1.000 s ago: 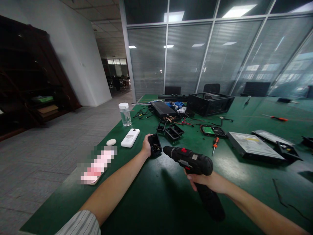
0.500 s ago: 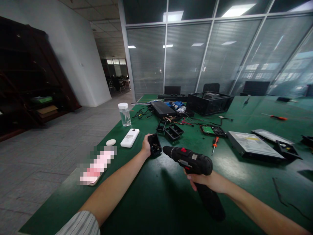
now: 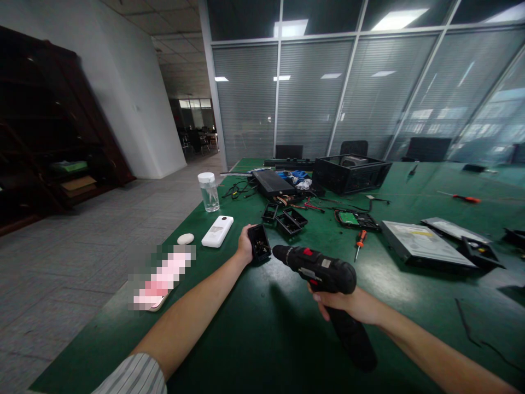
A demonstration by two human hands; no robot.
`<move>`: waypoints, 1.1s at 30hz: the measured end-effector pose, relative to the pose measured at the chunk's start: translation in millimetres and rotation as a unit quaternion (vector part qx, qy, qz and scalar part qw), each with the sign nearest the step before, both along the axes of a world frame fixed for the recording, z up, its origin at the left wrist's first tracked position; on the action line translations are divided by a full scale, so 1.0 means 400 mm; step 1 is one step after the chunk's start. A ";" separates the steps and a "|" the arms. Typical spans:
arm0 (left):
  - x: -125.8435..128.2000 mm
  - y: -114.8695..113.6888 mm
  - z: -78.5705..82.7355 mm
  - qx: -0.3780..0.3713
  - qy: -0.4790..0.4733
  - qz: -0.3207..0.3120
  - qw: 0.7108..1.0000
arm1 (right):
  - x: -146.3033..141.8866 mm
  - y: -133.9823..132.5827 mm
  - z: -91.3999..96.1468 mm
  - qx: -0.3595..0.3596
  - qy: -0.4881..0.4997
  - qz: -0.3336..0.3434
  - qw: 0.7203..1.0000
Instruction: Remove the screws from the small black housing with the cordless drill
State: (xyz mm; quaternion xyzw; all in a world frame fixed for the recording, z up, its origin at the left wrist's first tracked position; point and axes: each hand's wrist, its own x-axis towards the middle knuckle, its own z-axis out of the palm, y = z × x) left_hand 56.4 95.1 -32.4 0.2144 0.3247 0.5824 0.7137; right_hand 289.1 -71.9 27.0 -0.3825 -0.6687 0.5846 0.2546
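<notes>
My left hand (image 3: 245, 244) grips a small black plastic box (image 3: 260, 243) by its left side, tilted so its open face shows small brass-coloured bits inside, perhaps screws. In my right hand (image 3: 342, 302) is a black cordless drill (image 3: 318, 269) with red accents, its chuck pointing left at the box. A small gap seems to lie between the chuck and the box; whether a bit bridges it I cannot tell. Just beyond the box stand several similar black trays (image 3: 289, 221). An orange-handled screwdriver (image 3: 361, 243) lies right of the drill.
On the green table (image 3: 229, 334) at left are a pixelated pink phone (image 3: 164, 282), a white oval object (image 3: 186, 238), a white power bank (image 3: 217, 231) and a clear bottle (image 3: 210, 196). Further off sit a black case (image 3: 351, 174) and cables; rightward, a hard drive (image 3: 356, 219) and an optical drive (image 3: 424, 243).
</notes>
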 end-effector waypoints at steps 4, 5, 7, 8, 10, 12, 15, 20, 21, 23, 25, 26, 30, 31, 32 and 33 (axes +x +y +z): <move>0.001 -0.003 0.005 -0.014 -0.002 -0.005 1.000 | 0.004 0.001 -0.005 -0.001 -0.005 0.001 1.000; 0.001 -0.004 0.006 -0.015 -0.004 -0.004 1.000 | 0.005 0.001 -0.007 -0.002 -0.005 0.000 1.000; 0.001 -0.006 0.008 -0.013 -0.004 -0.003 1.000 | 0.006 0.001 -0.008 -0.003 -0.004 -0.001 1.000; 0.001 -0.006 0.008 -0.012 -0.003 -0.003 1.000 | 0.006 0.001 -0.009 -0.003 -0.002 -0.002 1.000; 0.000 -0.006 0.008 -0.010 -0.001 -0.003 1.000 | 0.006 0.000 -0.008 -0.004 -0.001 -0.001 1.000; 0.000 -0.006 0.008 -0.011 0.001 -0.003 1.000 | 0.005 0.000 -0.004 0.000 -0.004 -0.001 1.000; 0.000 -0.006 0.007 -0.009 0.003 -0.008 1.000 | 0.001 -0.003 0.004 0.005 -0.010 -0.004 1.000; 0.000 -0.004 0.005 -0.007 -0.003 -0.014 1.000 | -0.009 -0.006 0.013 0.014 -0.009 -0.007 1.000; 0.000 -0.003 0.004 -0.008 -0.002 -0.012 1.000 | -0.009 -0.006 0.013 0.013 -0.009 -0.010 1.000; 0.000 -0.002 0.002 -0.007 -0.002 -0.008 1.000 | -0.009 -0.005 0.012 0.003 -0.011 -0.015 1.000; 0.000 -0.001 0.002 -0.009 -0.004 -0.004 1.000 | -0.006 -0.005 0.009 -0.007 -0.015 -0.014 1.000; 0.000 -0.001 0.003 -0.012 -0.006 -0.002 1.000 | -0.004 -0.004 0.008 -0.008 -0.017 -0.013 1.000; 0.001 -0.003 0.006 -0.017 -0.002 -0.005 1.000 | 0.002 -0.002 0.001 0.008 -0.026 -0.008 1.000; 0.001 -0.004 0.006 -0.016 0.001 -0.007 1.000 | 0.003 -0.002 0.000 0.015 -0.027 -0.006 1.000; 0.001 -0.005 0.006 -0.013 0.003 -0.009 1.000 | 0.003 -0.001 -0.002 0.020 -0.026 -0.004 0.999; 0.002 -0.006 0.007 -0.009 0.004 -0.011 1.000 | 0.004 -0.001 -0.003 0.025 -0.025 -0.003 0.999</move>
